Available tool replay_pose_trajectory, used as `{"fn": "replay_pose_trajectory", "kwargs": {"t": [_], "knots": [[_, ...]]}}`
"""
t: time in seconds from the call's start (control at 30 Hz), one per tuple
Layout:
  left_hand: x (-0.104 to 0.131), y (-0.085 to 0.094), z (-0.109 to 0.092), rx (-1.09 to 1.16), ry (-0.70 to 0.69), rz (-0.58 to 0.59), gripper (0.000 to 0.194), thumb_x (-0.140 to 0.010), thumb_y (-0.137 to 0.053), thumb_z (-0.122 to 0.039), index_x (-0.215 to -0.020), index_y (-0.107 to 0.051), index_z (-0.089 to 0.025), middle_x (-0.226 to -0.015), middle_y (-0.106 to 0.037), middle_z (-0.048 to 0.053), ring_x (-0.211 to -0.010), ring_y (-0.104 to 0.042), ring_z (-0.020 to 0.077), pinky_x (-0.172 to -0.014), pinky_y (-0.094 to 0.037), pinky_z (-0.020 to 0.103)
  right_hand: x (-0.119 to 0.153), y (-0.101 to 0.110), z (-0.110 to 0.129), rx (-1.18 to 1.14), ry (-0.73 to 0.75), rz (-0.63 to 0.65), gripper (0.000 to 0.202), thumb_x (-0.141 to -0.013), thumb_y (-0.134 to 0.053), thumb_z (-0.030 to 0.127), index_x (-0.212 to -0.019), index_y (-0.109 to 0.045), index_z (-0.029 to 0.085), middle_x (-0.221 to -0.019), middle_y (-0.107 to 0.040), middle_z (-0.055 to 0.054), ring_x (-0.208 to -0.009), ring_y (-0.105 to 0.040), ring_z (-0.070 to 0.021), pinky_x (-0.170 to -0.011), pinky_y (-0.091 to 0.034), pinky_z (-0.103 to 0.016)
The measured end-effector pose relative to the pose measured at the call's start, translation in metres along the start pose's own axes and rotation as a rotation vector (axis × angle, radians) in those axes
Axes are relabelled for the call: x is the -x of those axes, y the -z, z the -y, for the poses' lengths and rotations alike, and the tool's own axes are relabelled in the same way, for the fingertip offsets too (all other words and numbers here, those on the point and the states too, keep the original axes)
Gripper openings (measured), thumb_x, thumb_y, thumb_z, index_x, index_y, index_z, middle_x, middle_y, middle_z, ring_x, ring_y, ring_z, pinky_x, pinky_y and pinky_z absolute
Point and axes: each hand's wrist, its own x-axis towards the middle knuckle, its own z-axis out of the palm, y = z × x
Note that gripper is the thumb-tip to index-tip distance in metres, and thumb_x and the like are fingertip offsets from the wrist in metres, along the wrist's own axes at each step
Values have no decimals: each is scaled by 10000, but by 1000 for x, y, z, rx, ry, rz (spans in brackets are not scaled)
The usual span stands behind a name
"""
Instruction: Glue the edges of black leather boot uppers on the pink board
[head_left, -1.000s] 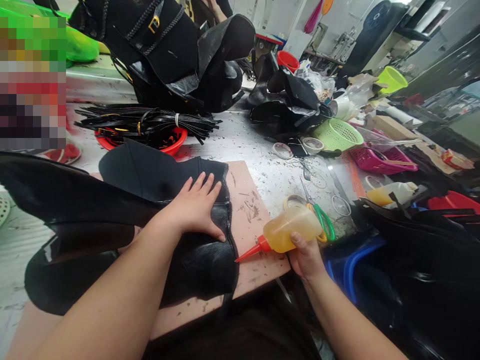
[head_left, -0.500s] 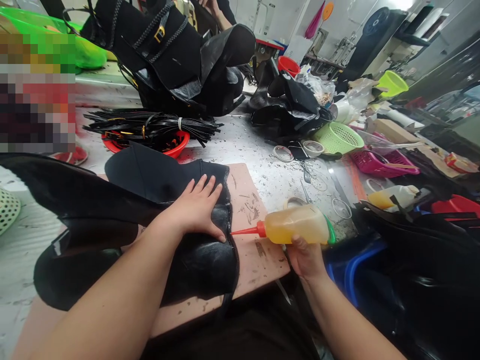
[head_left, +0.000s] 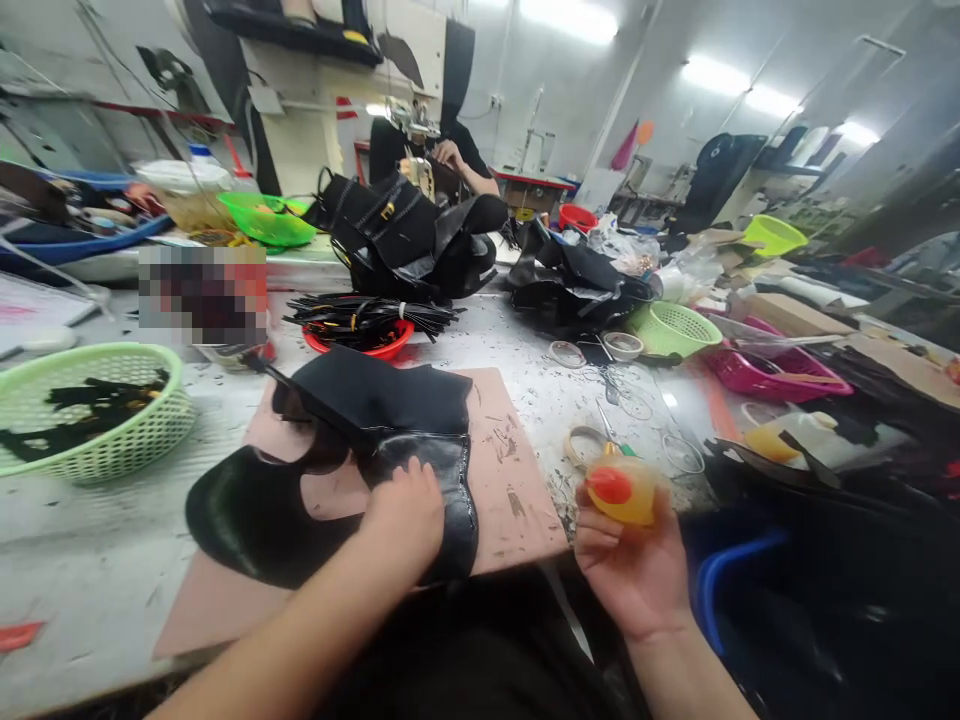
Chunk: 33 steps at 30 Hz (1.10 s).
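Observation:
A shiny black leather boot upper [head_left: 255, 515] lies spread on a pink work board [head_left: 517, 480], with a seam along its right edge. My left hand [head_left: 409, 515] rests on its lower middle, fingers drawn together and curled on the leather, thumb hidden. To the right of the board, my right hand [head_left: 637, 570] grips a squeeze bottle [head_left: 634, 500] of yellow liquid, held off the table. Its red cap and nozzle face toward me, slightly blurred, and the tip is apart from the leather.
Behind the board, a red basket [head_left: 401, 345] bears black straps [head_left: 367, 315]. Piled black boot parts [head_left: 420, 240] stand farther back. Scissors [head_left: 611, 430] and a tape roll [head_left: 577, 445] lie near the bottle. A green basket [head_left: 150, 455] sits left. A co-worker's hand [head_left: 450, 155] is at a machine.
The bottle has turned from lying sideways at the seam to pointing toward me, away from the leather. My left hand's spread fingers have drawn together. The view has tilted up and widened.

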Motion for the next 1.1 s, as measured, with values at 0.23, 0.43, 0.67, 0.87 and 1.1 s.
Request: {"fn": "replay_pose_trajectory", "kwargs": {"t": [0.23, 0.43, 0.67, 0.87, 1.1], "knots": [[66, -68, 62, 375, -284, -189, 414, -884, -372, -263, -1291, -428, -304, -1365, -428, 4, -1285, -342, 219, -1070, -249, 446, -17, -23, -6, -30, 21, 89, 547, -484, -818, 366, -965, -608, 213, -721, -609, 8, -449, -432, -50, -377, -405, -165], [108, -65, 128, 1074, 268, -274, 112, -660, -567, -253, -655, -672, -213, -893, -710, 37, -1061, -562, 290, -978, -374, 433, -25, -30, -18, 31, -36, 181, 535, -491, -812, 393, -948, -603, 208, -679, -591, 31, -444, -421, -42, -383, -381, -151], [57, -44, 106, 1217, 637, -460, 259, -795, -549, -273, -1025, -562, -154, -956, -654, 67, -898, -621, 204, -778, -503, 342, -18, -43, -24, -13, -54, 133, 583, -406, -842, 360, -914, -605, 198, -684, -605, 32, -426, -401, -38, -354, -374, -151], [26, -3, 112, 1037, 471, -239, 290, -850, -533, -337, -1069, -547, -148, -1054, -582, 53, -887, -590, 199, -736, -514, 368, -9, -30, -2, 17, 39, 163, 519, -478, -811, 379, -927, -599, 228, -764, -632, 14, -427, -399, -43, -361, -375, -169], [-19, 60, 131, 688, 262, 66, 188, -838, -558, -273, -954, -593, -129, -973, -617, 39, -856, -597, 179, -762, -501, 374, -6, 4, 12, 88, 126, 167, 517, -555, -765, 445, -990, -578, 236, -811, -626, -26, -444, -420, -61, -362, -378, -195]]}}
